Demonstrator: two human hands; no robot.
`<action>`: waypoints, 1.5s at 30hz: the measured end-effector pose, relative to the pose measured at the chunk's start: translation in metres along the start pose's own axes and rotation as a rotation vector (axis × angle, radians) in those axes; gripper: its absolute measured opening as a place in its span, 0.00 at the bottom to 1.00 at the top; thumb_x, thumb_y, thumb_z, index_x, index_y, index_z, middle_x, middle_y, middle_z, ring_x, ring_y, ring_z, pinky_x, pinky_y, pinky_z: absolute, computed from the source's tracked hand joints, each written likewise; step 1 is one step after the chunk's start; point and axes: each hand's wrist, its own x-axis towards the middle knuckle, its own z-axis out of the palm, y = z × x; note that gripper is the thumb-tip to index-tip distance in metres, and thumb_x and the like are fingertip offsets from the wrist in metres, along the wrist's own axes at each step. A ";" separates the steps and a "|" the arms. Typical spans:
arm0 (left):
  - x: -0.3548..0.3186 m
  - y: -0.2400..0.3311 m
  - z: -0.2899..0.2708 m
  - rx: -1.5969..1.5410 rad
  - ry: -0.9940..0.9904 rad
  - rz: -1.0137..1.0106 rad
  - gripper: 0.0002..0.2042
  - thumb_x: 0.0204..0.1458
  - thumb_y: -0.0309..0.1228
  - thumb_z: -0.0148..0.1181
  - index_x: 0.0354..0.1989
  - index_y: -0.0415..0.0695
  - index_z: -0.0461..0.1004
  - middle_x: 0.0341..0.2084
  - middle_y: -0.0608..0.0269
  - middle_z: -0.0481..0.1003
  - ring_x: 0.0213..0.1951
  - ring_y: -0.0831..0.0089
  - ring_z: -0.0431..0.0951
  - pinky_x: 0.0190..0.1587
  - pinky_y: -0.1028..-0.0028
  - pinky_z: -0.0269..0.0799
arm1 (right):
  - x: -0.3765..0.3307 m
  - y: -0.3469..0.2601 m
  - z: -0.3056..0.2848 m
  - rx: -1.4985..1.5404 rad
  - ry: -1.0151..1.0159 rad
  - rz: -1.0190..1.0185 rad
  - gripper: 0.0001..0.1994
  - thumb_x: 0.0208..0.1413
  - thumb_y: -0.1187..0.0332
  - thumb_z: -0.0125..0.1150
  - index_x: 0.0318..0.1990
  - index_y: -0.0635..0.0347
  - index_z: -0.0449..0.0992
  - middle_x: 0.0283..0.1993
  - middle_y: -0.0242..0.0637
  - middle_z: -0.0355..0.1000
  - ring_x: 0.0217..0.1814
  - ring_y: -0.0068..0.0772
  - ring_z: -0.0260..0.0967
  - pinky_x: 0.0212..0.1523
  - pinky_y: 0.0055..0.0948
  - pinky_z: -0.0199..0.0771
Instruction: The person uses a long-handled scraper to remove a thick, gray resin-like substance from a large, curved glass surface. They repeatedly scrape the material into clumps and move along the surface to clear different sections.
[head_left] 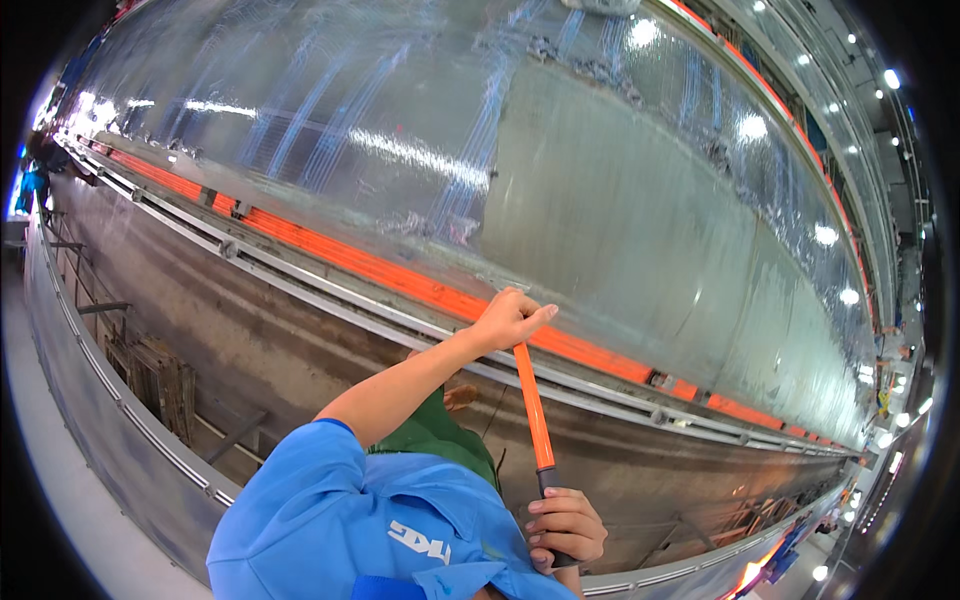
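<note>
A long tool handle (533, 405) with a bright orange shaft and a dark rubbery grip (546, 480) slants across in front of my body. Around the grip at its near end, my right hand (567, 527) is closed, close to my chest. My left hand (512, 320) is reached out over the orange edge strip, its fingers curled over the far end of the shaft and the thumb pointing right. Whatever is at that end of the tool is hidden under the left hand. Beyond it lies a wide, glossy grey surface (600, 200) with blue streaks.
An orange strip (330, 245) and metal rails (300, 285) run along the near edge of the grey surface. Between them and a curved metal barrier (80, 350) behind me is a brown walkway (190, 265). Wooden pieces (155, 385) stand at left. Bright lights line the right.
</note>
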 end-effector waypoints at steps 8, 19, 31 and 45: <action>-0.036 -0.019 -0.001 -0.156 0.016 -0.084 0.31 0.66 0.43 0.54 0.08 0.40 0.63 0.05 0.63 0.61 0.11 0.73 0.58 0.22 0.66 0.59 | -0.001 0.000 0.010 0.010 -0.238 -0.128 0.14 0.54 0.55 0.75 0.26 0.51 0.78 0.34 0.33 0.83 0.42 0.36 0.82 0.56 0.43 0.80; 0.022 -0.034 -0.047 -0.266 0.114 0.042 0.28 0.66 0.34 0.45 0.08 0.45 0.64 0.07 0.67 0.68 0.14 0.70 0.62 0.36 0.68 0.62 | 0.079 0.050 0.048 0.444 -0.251 -0.224 0.12 0.47 0.73 0.63 0.15 0.62 0.73 0.16 0.39 0.71 0.17 0.37 0.71 0.25 0.39 0.81; 0.127 -0.049 -0.096 -0.294 0.163 0.153 0.28 0.67 0.34 0.43 0.07 0.47 0.59 0.05 0.68 0.65 0.11 0.66 0.55 0.31 0.65 0.58 | 0.112 0.100 0.080 0.406 0.445 -0.231 0.19 0.50 0.69 0.58 0.08 0.49 0.61 0.08 0.33 0.66 0.07 0.27 0.65 0.12 0.34 0.70; 0.180 -0.061 -0.117 -0.291 0.126 0.160 0.28 0.67 0.33 0.45 0.07 0.49 0.61 0.05 0.69 0.65 0.12 0.65 0.55 0.32 0.65 0.59 | 0.163 0.144 0.062 0.372 0.272 -0.282 0.13 0.44 0.73 0.67 0.15 0.56 0.69 0.15 0.34 0.68 0.13 0.29 0.67 0.19 0.32 0.72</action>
